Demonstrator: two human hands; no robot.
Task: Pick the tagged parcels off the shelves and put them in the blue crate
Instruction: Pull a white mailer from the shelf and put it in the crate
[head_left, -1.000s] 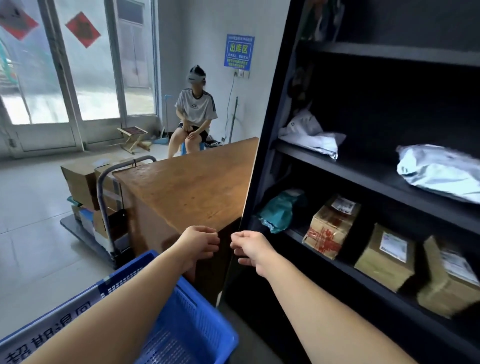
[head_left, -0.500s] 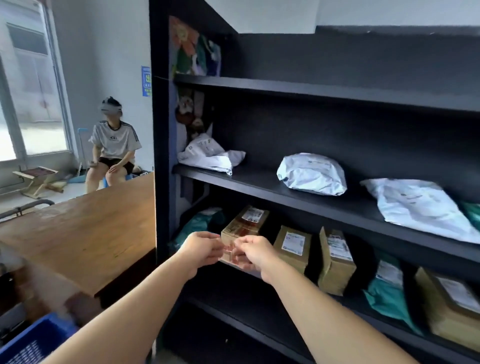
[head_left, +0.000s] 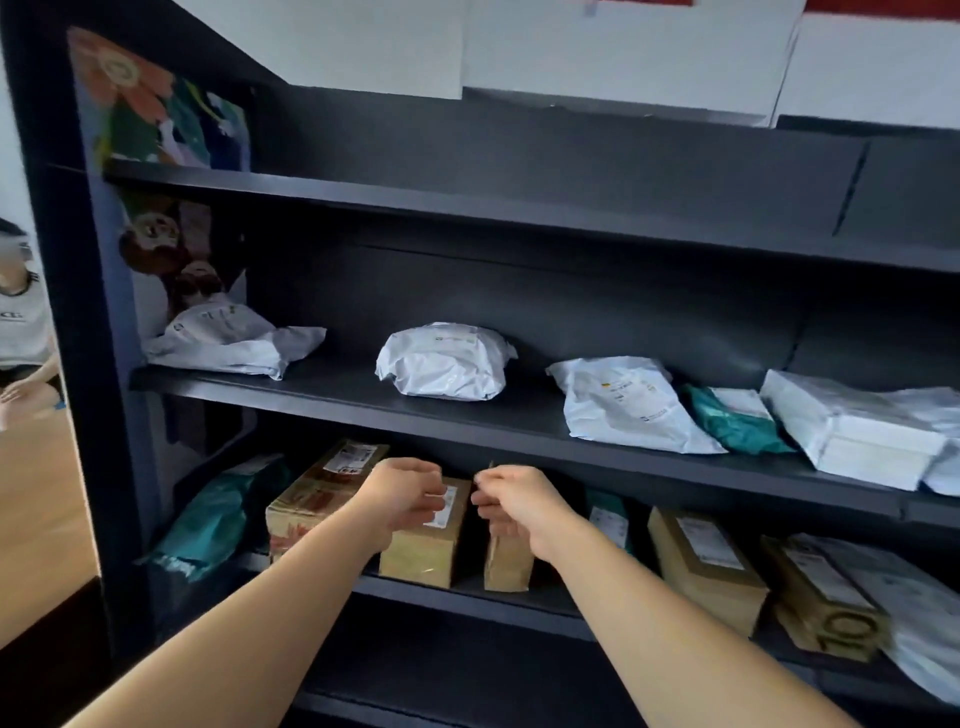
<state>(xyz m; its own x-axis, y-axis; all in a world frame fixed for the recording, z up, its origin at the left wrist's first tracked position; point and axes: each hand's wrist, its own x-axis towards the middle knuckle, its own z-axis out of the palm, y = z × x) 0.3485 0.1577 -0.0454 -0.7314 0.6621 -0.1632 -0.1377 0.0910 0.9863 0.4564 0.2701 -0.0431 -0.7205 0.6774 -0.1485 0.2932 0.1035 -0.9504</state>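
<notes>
My left hand (head_left: 405, 499) and my right hand (head_left: 514, 504) hover side by side in front of the lower shelf, fingers curled, holding nothing. Behind the left hand stands a brown box (head_left: 426, 551) with a white label. Behind the right hand stands a narrow brown box (head_left: 506, 566). To their left lie a taped brown box (head_left: 311, 499) and a teal bag (head_left: 208, 519). Two more labelled boxes (head_left: 706, 566) (head_left: 826, 603) stand further right. The blue crate is out of view.
The black shelf unit (head_left: 519, 431) fills the view. Its middle shelf holds white mailer bags (head_left: 447, 361) (head_left: 623, 405) (head_left: 228, 338), a teal bag (head_left: 737, 421) and a white parcel (head_left: 857, 431). A wooden table (head_left: 36, 493) and a seated person (head_left: 21, 322) are at the left.
My view has swung right from the table and blue crate to face the shelves. Both hands stayed curled and came up close to the lower-shelf boxes.
</notes>
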